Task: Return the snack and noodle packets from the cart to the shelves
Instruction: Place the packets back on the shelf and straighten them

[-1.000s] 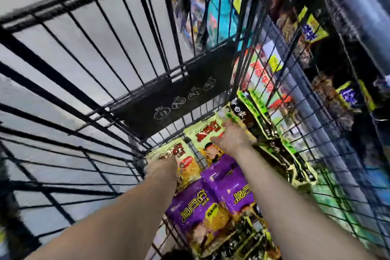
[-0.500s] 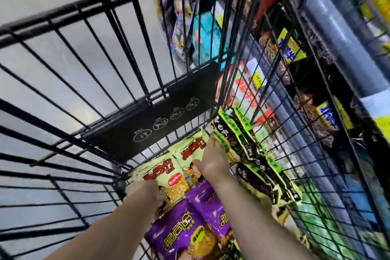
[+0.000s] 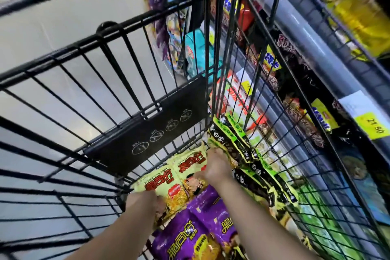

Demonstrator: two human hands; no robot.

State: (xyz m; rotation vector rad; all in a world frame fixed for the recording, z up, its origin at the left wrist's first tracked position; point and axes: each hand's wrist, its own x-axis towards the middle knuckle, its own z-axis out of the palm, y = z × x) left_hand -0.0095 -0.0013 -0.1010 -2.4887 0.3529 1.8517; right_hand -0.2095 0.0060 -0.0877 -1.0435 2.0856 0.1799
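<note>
Hands both way down in the black wire shopping cart (image 3: 118, 150): the left hand (image 3: 145, 202) has its fingers curled on the near edge of the left yellow plastic snack packet (image 3: 160, 181), pinching it. The right hand (image 3: 217, 168) sits on the far end of the right yellow plastic snack packet (image 3: 187, 164), fingers bent down just beside the black-and-green packets (image 3: 244, 154). Honestly can't tell if they grip anything. Shiny purple packets (image 3: 202, 217) lie nearest on the cart floor, and stocked store shelves (image 3: 306, 34) run along the cart's right side.
</note>
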